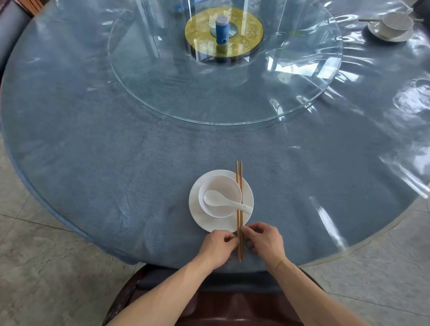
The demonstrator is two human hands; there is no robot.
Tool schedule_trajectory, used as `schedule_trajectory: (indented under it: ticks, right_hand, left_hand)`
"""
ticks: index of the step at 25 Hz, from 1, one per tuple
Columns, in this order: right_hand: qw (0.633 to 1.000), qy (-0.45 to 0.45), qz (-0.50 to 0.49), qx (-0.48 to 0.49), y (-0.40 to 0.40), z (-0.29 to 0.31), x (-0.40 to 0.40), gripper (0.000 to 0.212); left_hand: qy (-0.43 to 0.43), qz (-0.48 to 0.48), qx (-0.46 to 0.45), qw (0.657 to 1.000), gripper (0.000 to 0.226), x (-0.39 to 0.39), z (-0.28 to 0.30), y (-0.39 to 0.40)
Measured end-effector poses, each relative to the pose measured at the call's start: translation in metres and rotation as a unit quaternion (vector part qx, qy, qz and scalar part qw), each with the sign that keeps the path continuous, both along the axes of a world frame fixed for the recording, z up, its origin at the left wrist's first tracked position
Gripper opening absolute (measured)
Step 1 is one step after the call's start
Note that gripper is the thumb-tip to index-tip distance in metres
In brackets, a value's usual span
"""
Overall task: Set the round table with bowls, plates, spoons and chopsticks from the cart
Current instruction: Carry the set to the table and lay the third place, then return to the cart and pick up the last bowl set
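**Squaring the chopsticks at the near place setting**

The chopsticks (239, 209) lie as a pair across the right side of the plate (207, 221), running from beyond its far rim, over the spoon handle, to the cloth near the table edge. Both hands work their near ends: the left hand (217, 247) has its fingertips pinched against the pair from the left, and the right hand (263, 241) pinches it from the right, fingers curled in on the sticks. The two sticks sit side by side, almost touching, roughly parallel.

The bowl (219, 199) stands on the plate, slightly left of the plate's middle, and the spoon (222, 200) rests inside it with its handle pointing out to the right, under the chopsticks.

This looks like the last touch on this setting: aligning the sticks. The next move would call for letting go gently so the pair does not roll apart or nudge the spoon.

The round table (84, 156) carries a blue cloth under clear film, with a glass turntable (212, 100) in the middle. A second setting (393, 27) stands at the far right edge. The cart is not in view, and much of the table rim has no dishes.
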State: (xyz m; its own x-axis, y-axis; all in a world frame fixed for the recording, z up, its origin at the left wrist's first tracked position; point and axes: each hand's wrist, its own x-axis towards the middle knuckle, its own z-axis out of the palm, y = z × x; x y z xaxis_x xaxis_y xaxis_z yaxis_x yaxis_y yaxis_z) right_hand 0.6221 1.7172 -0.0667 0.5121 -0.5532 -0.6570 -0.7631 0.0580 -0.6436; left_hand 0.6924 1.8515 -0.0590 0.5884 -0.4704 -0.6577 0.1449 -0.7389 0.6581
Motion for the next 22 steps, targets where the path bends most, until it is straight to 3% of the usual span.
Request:
schedule_trajectory:
  ticks: [6, 9, 11, 15, 22]
  right_hand:
    - [1.0, -0.009, 0.003, -0.003, 0.001, 0.005, -0.002, 0.012]
    - [0.998, -0.005, 0.041, -0.045, 0.002, 0.012, -0.003, 0.015]
    - [0.992, 0.001, 0.077, -0.099, -0.001, 0.019, -0.006, 0.017]
    - [0.966, 0.012, 0.136, -0.22, -0.019, 0.043, -0.026, 0.026]
    - [0.927, 0.046, 0.133, -0.349, -0.109, 0.082, -0.133, 0.028]
  left_hand:
    - [-0.013, -0.012, 0.005, 1.0, 0.031, 0.001, 0.005, 0.004]
    - [-0.069, -0.058, 0.038, 0.995, 0.038, 0.001, 0.011, 0.013]
    - [-0.152, -0.114, 0.05, 0.981, 0.038, -0.002, 0.018, 0.018]
    - [-0.286, -0.209, -0.012, 0.935, 0.029, -0.011, 0.043, -0.004]
    - [-0.306, -0.335, -0.064, 0.889, 0.03, -0.067, 0.064, -0.12]
